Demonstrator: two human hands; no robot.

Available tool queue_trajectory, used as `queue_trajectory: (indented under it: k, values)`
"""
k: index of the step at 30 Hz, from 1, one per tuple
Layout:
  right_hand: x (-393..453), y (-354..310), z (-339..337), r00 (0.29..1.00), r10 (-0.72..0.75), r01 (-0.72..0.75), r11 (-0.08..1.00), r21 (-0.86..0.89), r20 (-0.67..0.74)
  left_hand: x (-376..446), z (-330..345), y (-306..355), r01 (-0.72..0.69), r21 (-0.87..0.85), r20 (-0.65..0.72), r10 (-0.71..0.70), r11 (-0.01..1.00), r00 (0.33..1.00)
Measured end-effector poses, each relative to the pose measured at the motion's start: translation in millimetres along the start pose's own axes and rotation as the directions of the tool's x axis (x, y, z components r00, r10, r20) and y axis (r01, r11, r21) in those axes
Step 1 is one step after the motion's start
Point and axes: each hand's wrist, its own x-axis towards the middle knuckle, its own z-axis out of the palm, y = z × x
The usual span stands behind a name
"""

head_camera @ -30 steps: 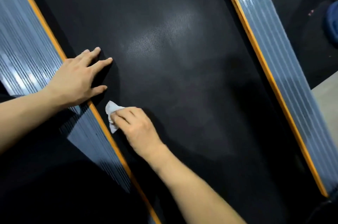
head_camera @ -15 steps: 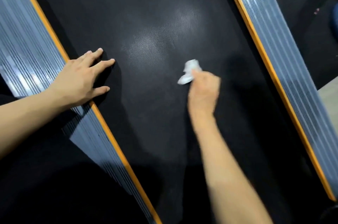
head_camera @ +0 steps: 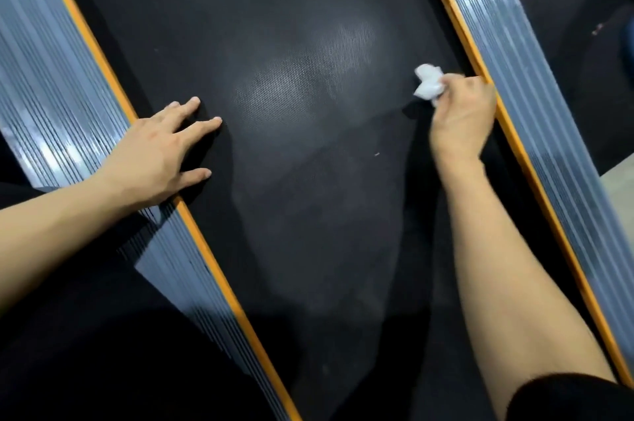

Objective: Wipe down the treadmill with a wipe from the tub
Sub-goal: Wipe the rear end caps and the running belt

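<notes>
In the head view, the only one given, the right hand (head_camera: 461, 111) sits at the right of the frame, its fingers curled tight around a crumpled white wipe (head_camera: 428, 85), which sticks out toward the upper left of the fist and lies on or just above the black treadmill belt (head_camera: 308, 214), close beside the right orange strip (head_camera: 535, 180); whether the wipe actually touches the belt cannot be told. The left hand (head_camera: 161, 159) lies at the left of the frame, fingers straight and spread, holding nothing, palm pressed flat across the left orange strip (head_camera: 206, 245) with its fingertips on the belt. The likely trouble is that the wadded wipe offers only a small face, so strokes may leave unwiped bands; the belt could also shift under the weight of the bracing left hand and unsettle the person; and the knuckles, so near the right strip, could knock against it. Counted: two hands, one wipe, one belt, two orange strips, two ribbed grey side rails, one in the upper left (head_camera: 37, 84) and one in the upper right (head_camera: 535, 84). The tub is not in view.
</notes>
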Motion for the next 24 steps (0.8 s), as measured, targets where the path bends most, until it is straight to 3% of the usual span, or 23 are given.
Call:
queue_trajectory:
  k: [3,6,12,17,22,24]
  values:
    - [-1.3,24.6,-5.3,0.992,0.128,-0.127,0.99,0.059,-0.015,-0.3,0.0,-0.5,0.008,0.0,0.001,-0.008,1.0,1.0]
    - [-30.6,16.6,5.9,0.992,0.064,-0.074,0.993,0.09,0.108,-0.8,0.0,0.6,0.01,0.002,0.005,-0.01,1.0,1.0]
    - [-106.5,-67.5,-4.1,0.996,-0.059,0.042,0.971,0.237,0.066,0.3,-0.3,1.3,0.014,-0.01,0.006,-0.014,1.0,1.0]
    - [-156.5,-117.4,-15.0,0.988,0.085,-0.125,0.925,0.358,0.127,-1.6,-0.4,1.0,0.015,-0.018,0.006,-0.015,1.0,1.0]
    - [-140.7,-133.2,-6.6,0.962,0.262,-0.274,0.914,0.3,0.082,-0.6,-0.6,2.2,0.024,-0.033,0.004,-0.024,0.999,1.0]
    - [-147.3,-143.7,-9.1,0.962,0.26,-0.274,0.91,0.31,0.085,-1.1,-0.4,2.1,0.028,-0.042,0.007,-0.028,0.999,1.0]
